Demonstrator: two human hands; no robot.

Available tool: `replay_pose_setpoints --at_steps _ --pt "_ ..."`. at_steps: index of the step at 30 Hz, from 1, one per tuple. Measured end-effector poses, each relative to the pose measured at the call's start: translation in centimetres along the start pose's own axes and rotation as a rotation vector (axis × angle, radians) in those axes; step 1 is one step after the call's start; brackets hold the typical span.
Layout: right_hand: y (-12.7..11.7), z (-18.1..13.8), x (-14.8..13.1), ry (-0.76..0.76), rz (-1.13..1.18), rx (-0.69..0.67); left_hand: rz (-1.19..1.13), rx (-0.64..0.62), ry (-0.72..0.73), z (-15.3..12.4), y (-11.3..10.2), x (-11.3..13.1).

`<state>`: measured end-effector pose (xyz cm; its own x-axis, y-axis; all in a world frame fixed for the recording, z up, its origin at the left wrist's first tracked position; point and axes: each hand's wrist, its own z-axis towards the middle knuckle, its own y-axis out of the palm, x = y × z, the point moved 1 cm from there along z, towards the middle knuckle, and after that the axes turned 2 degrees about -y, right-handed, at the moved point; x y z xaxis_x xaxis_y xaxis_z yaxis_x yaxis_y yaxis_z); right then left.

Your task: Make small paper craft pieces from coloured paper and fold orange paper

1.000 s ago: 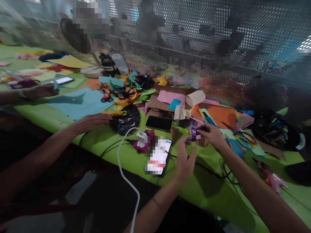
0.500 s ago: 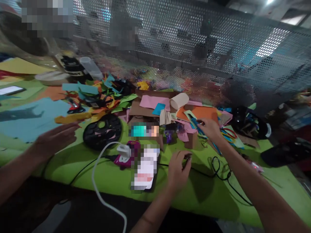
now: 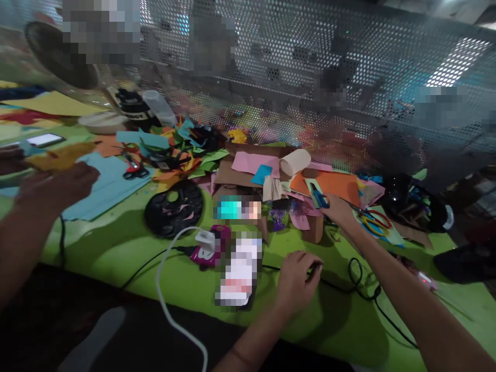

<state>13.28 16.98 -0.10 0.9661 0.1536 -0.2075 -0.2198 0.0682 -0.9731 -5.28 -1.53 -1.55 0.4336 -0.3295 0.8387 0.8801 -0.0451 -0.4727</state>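
Note:
At the right of centre, my right hand (image 3: 341,213) is closed round a blue tool with a dark tip (image 3: 318,198); its kind is unclear. The tool lies against a pale green paper piece (image 3: 310,184) by an orange sheet (image 3: 344,187). Closer to me, my left hand (image 3: 296,279) hovers over the green tabletop (image 3: 271,320), with its fingers curled towards the thumb. Something small and dark may be at its fingertips, too small to name. Scissors with red and yellow handles (image 3: 375,221) lie beside my right forearm.
Another person's hand (image 3: 58,188) grips yellow paper (image 3: 64,155) at left. Nearby are a black round tray (image 3: 174,227), paper scraps (image 3: 186,160), a pink power strip (image 3: 205,257), a phone (image 3: 238,274) and a black cable (image 3: 354,284). Perforated metal (image 3: 263,103) stands behind.
My view has swung left, so things sit further right. The other person's hand has lifted yellow paper from the table. My right hand stays on the blue tool; my left stays curled.

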Motion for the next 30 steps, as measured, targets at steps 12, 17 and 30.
replay_pose_setpoints --at_steps 12,17,30 --pt "1.9 1.3 -5.4 -0.170 0.212 -0.004 -0.003 -0.036 0.014 -0.2 -0.4 0.2" --pt "-0.2 2.5 -1.2 -0.068 0.174 0.072 -0.023 -0.058 0.030 -0.3 -0.5 0.2" --pt "-2.7 6.3 12.9 0.527 -0.141 0.119 0.012 -0.079 0.083 -0.3 -0.1 0.4"
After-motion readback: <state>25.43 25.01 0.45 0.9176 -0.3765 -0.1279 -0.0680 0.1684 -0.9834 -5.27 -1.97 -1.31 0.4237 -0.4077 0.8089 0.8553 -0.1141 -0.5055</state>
